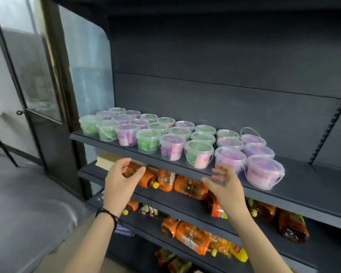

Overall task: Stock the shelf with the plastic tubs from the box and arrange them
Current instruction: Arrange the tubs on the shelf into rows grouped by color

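At the far left stands a glass door (28, 62), well apart from the work; next comes the upper shelf (313, 196), a dark board running from near left to far right, with bare surface remaining at its right end. The plastic tubs (177, 138) stand on this shelf in rows, green and purple contents mixed, all upright with clear lids on top; the block's long axis follows the shelf edge, left to right. Each tub is round, so it has no long axis of its own; direction is given only by the pink labels, which face forward on the front tubs, and by the thin bail handles, most hanging down, one standing up on a tub at the back right (252, 137). The left hand (120, 178) hovers below the shelf's front edge, fingers curled and partly spread, holding nothing; it overlaps the orange packets (189, 186) on the lower shelf, but contact cannot be confirmed. The right hand (224, 182) is blurred, fingers spread wide and empty, just beside the front purple tub (230, 160). The box is not in view. Probable faults: a fast sweep of the right hand could topple or push the front-right tub (264, 174), which stands close to the front edge; a finger could snag a loose handle and drag neighbouring tubs out of line; tubs packed touching would pass a knock along the row.
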A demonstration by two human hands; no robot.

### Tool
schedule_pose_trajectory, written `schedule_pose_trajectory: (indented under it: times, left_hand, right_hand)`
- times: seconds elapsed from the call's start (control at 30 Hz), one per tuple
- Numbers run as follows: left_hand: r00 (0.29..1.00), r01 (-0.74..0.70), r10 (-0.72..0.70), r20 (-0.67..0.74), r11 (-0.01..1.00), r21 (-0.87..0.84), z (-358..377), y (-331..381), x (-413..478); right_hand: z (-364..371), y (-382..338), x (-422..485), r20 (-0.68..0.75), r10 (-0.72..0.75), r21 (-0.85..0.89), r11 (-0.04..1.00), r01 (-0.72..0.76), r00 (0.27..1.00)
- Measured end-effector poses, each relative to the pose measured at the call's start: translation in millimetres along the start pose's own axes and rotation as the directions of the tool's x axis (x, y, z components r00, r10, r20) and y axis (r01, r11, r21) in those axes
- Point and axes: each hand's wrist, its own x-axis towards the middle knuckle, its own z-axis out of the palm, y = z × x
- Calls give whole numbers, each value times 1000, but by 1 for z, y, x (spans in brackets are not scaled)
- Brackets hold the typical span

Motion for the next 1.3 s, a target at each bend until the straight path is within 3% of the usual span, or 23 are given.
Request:
schedule_pose_trajectory:
  times: [0.2,0.57,0.87,1.0,1.17,1.3]
  left_hand:
    - [997,25,-27,-72,999,-28,-60,-37,75]
    - [996,49,-46,80,998,-30,-118,-113,254]
    - [988,85,-78,131,995,-48,-94,-153,340]
    - [982,72,-59,177,995,-68,-67,-163,357]
    - [992,-22,33,120,995,-97,-36,-182,378]
    - [997,-33,45,64,983,-179,-33,-185,381]
  right_hand:
    - [109,-8,33,96,-10,9,1000,9,995]
    - [306,-32,103,52,16,16,1000,-17,999]
    - [371,-26,173,42,-52,-103,993,56,998]
    - [398,-11,196,7,-140,-312,940,135,990]
    - [416,3,199,-93,-201,-413,899,146,975]
    - [419,11,197,-93,-252,-479,859,179,963]
